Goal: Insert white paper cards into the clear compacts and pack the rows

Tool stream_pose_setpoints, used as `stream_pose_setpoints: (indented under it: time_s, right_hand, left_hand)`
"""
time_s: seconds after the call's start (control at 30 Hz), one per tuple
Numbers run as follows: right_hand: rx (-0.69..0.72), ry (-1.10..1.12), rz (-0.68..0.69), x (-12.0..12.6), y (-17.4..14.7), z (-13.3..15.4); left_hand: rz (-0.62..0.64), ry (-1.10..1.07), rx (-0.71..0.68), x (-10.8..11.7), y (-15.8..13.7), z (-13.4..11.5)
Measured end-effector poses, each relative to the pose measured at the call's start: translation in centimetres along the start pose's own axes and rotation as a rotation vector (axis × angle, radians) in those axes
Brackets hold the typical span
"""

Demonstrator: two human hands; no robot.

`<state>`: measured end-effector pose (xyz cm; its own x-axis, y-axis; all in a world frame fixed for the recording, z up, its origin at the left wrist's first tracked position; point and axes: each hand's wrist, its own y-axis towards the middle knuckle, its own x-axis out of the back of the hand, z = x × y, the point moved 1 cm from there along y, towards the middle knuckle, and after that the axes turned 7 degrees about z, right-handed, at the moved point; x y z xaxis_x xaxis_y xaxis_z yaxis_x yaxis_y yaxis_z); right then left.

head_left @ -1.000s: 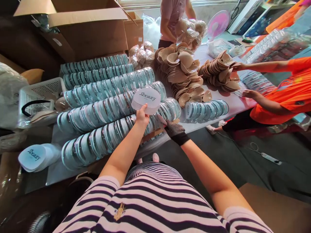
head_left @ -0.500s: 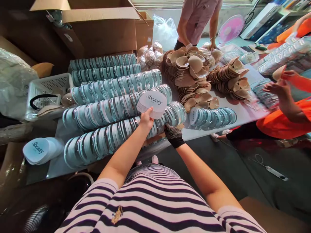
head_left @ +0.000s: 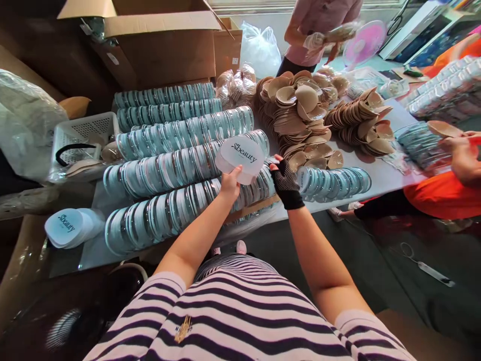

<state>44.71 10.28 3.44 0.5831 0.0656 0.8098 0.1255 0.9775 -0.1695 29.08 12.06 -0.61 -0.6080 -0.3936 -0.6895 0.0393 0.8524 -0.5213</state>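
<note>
My left hand (head_left: 230, 183) grips a stack of white rounded cards (head_left: 240, 159) printed "Sbeauty", held above the rows of clear cases. My right hand (head_left: 284, 181), in a black mesh fingerless glove, has its fingers curled at the right end of the front row of clear plastic cases (head_left: 169, 208). Its fingers seem closed on the rim of the end case, which the hand largely hides. Behind the cards runs another row of clear cases (head_left: 158, 164), lying on its side like the front one. A short row of clear cases (head_left: 334, 183) lies just right of my gloved hand.
Beige moulded cups (head_left: 293, 120) are heaped beyond my right hand. A second card stack (head_left: 73, 228) lies at the left table end, near a white basket (head_left: 84, 125). Cardboard boxes (head_left: 161, 55) stand behind. One co-worker (head_left: 319, 30) is across the table, another (head_left: 447, 190) at right.
My right hand has risen from below the front row's right end to beside it. The card stack stays in my left hand. The co-worker across has lifted a wrapped bundle off the table.
</note>
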Motion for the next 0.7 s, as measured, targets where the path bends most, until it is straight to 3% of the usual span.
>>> stream_pose_setpoints:
  time_s: [0.1,0.23,0.37,0.47,0.57,0.7]
  right_hand:
    - [0.078,-0.051,-0.046,0.7,0.6,1.8]
    - [0.2,-0.236,-0.119,-0.4,-2.2,4.5]
    - [0.095,-0.163,-0.054,-1.7,-4.1,5.8]
    - [-0.076,-0.08,-0.183,-0.9,-4.8,5.0]
    - [-0.141,-0.141,-0.301,0.9,-7.4,3.0]
    - [-0.145,-0.322,-0.092,1.2,-13.5,0.2]
  left_hand:
    - [0.059,0.024,-0.017,0.3,-1.6,-0.3]
    - [0.023,0.085,-0.037,1.2,-3.1,-0.7]
    - [0.026,0.082,0.019,1.7,-3.8,-1.1]
    - [0.031,0.036,0.038,1.7,-3.7,-2.0]
    - [-0.051,-0.05,0.013,2.2,-2.6,-3.5]
    - [-0.173,-0.12,-0.001,3.4,-0.7,-5.1]
